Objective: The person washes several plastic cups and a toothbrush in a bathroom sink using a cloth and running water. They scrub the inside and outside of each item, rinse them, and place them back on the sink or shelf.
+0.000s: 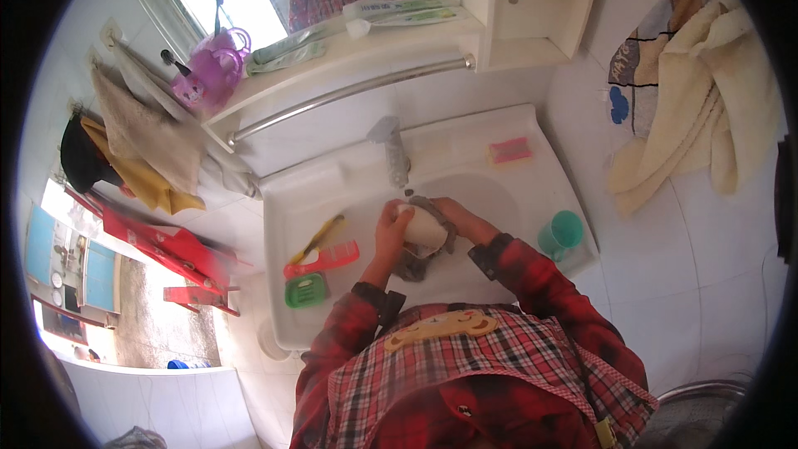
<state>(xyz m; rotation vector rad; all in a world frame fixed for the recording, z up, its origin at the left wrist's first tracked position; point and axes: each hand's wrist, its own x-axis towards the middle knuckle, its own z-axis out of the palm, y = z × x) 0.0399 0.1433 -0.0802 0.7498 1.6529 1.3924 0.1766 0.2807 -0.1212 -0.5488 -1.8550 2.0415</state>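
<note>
Over the washbasin (374,305), my left hand (391,231) grips the near-left side of a rounded cream-white item (425,232), thumb on top. Exactly what that item is cannot be made out. On its right, my right hand (458,219) holds a dark grey cloth (436,207) against the item's edge. More dark grey material (411,268) hangs below into the bowl, partly hidden by the item. Just beyond both hands stands the faucet (394,156), its lever pointing away to the upper left.
On the basin's left lie a red comb (324,259), a yellow-and-black handled tool (321,237) and a green soap dish (305,290). A pink packet (509,150) and a teal cup (560,234) sit on the right. Above are a metal rail (355,96) and a shelf (374,50).
</note>
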